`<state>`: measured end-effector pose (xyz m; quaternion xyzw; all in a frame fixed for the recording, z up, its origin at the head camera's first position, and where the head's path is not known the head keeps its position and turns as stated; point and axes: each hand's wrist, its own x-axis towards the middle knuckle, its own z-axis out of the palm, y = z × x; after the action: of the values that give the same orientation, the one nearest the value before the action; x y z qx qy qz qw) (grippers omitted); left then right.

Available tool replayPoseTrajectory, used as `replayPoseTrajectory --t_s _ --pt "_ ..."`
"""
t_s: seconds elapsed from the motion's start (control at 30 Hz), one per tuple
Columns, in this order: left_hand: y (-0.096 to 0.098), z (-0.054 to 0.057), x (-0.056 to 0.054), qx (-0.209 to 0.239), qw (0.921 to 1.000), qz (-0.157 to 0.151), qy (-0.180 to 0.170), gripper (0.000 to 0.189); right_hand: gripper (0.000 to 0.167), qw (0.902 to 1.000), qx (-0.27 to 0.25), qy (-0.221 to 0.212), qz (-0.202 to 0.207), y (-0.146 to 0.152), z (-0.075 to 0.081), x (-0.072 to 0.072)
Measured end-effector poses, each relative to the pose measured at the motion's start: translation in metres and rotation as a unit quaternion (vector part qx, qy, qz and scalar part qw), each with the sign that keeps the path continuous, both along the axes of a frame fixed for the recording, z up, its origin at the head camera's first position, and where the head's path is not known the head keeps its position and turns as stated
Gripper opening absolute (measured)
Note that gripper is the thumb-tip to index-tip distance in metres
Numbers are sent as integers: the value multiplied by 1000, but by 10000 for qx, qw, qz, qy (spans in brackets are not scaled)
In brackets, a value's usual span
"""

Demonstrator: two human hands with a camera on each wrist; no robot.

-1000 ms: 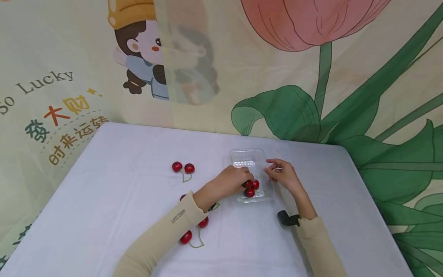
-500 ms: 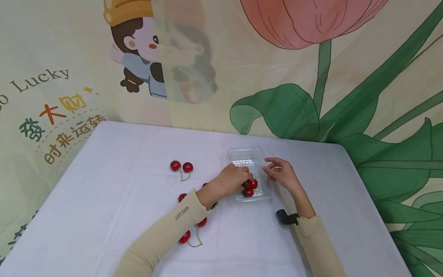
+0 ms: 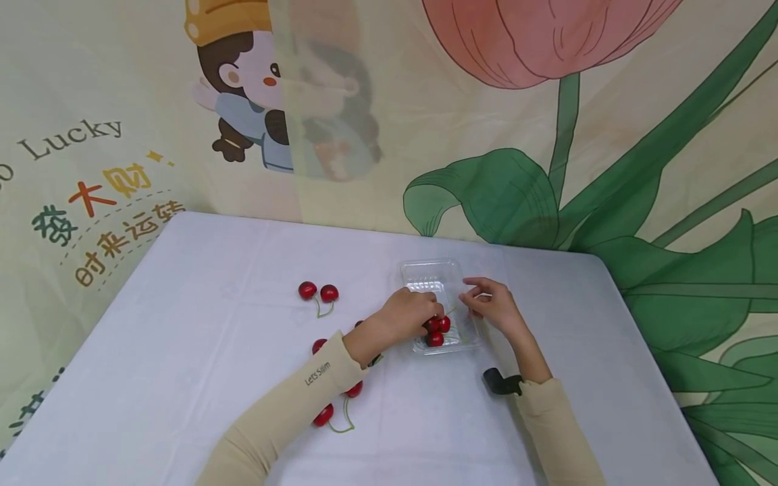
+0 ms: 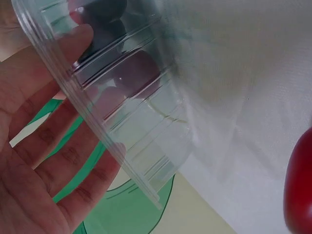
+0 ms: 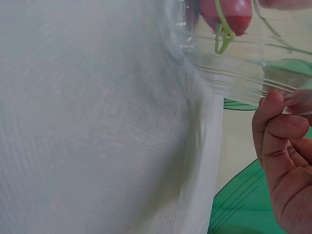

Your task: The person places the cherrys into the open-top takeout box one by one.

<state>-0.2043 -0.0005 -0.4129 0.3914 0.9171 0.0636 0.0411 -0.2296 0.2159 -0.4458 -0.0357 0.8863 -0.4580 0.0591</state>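
Note:
A clear plastic box (image 3: 448, 349) stands on the table with several red cherries (image 3: 435, 339) inside. My left hand (image 3: 410, 313) reaches over the box's left side, fingertips down, and pinches a dark cherry (image 4: 105, 36). In the left wrist view its thumb (image 4: 80, 41) lies against that cherry, and the other fingers extend by the rim; part of the grip is hidden. My right hand (image 3: 494, 305), with bent fingers, holds the box's right rim. The right wrist view shows its fingertips (image 5: 273, 102) right at the rim, below a cherry with a green stem (image 5: 224, 41).
A joined cherry pair (image 3: 319, 293) lies on the white table (image 3: 243, 324), left of the box. More cherries (image 3: 324, 414) lie beside and partly under the left sleeve (image 3: 292, 398). A black wrist mount (image 3: 501, 382) sits on the right wrist. A printed backdrop (image 3: 365, 202) hangs behind.
The view has shifted slightly. Both hands stay at the box, and the cherries beneath the left fingers have moved only a little.

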Motion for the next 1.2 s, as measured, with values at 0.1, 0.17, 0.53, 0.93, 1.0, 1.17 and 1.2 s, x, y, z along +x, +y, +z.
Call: replayPoseTrajectory --t_s 0.1,0.17,0.53,0.93,1.0,1.17,1.2 --pt "-2 2 1 74 10000 8 -57 33 44 10000 51 -11 3 -1 1 0" --pt "-3 3 1 111 9999 11 -69 34 44 10000 69 -35 -10 -1 1 0" --pt "-9 16 8 147 9999 51 25 34 44 9998 144 -70 -68 -1 1 -1" --pt "-28 21 21 256 9989 133 356 33 44 9999 88 -46 19 -2 0 1" --pt "-34 24 25 279 9985 139 448 34 44 9999 102 -34 35 -2 -1 1" --pt "-43 31 35 351 9973 168 617 35 44 9999 120 14 13 -2 -1 2" --pt "-45 32 36 354 9971 184 653 34 44 9999 104 19 20 -2 -1 2"
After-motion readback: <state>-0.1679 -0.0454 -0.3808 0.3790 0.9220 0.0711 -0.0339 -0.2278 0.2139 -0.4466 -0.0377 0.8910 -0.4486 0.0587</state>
